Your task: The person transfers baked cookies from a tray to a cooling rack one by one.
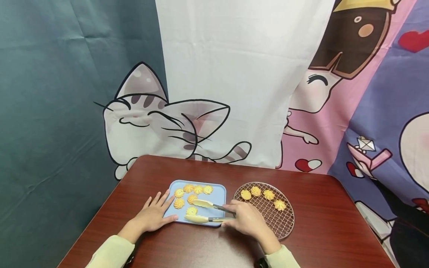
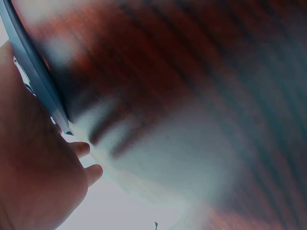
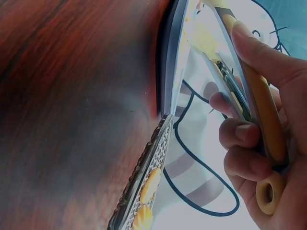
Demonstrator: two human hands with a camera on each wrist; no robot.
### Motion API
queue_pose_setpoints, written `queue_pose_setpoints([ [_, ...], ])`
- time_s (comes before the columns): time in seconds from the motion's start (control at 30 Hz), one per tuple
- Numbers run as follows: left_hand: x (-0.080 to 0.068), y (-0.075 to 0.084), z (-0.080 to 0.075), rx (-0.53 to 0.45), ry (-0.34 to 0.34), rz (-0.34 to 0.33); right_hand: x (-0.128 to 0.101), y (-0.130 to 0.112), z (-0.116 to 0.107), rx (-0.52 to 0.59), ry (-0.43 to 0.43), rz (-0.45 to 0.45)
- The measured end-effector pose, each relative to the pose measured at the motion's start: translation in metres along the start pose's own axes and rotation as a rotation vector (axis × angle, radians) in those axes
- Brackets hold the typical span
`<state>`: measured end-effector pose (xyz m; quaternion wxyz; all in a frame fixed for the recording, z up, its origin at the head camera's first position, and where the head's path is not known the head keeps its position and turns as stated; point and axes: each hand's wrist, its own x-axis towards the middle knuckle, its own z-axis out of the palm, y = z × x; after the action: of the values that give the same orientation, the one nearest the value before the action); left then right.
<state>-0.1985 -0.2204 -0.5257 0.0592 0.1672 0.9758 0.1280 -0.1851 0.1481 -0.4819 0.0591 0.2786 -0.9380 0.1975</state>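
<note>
Right hand gripping yellow-handled tongs near the hinge end, fingers curled round both arms. Tongs lying over the near right part of the blue tray, long axis roughly left to right, tips pointing left toward the piped cookies, arms spread wide with one cookie sitting between the tips. Left hand flat on the worktop, fingers straight and spread, fingertips touching the tray's near left edge. Round wire cooling rack just right of the tray, carrying four cookies along its far side.

Likely risks: squeezing too hard and crumbling a brittle cookie; closing off-centre and flicking it across the tray; lifting with a loose pinch and dropping it onto the worktop in the gap before the rack; nudging neighbouring cookies with the far tip.
</note>
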Motion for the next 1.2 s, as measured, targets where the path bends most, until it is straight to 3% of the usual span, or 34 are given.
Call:
queue_pose_setpoints([
  [0.3,-0.002,0.001,-0.002,0.018,-0.018,-0.011,0.002,0.001,0.004,-0.028,-0.024,-0.005],
  [0.97,0.0,0.002,-0.002,0.003,-0.01,-0.007,-0.004,0.003,0.008,-0.029,0.039,-0.033],
  [1.2,0.004,-0.008,0.011,0.005,0.023,-0.006,-0.008,0.005,0.003,-0.023,0.062,-0.022],
])
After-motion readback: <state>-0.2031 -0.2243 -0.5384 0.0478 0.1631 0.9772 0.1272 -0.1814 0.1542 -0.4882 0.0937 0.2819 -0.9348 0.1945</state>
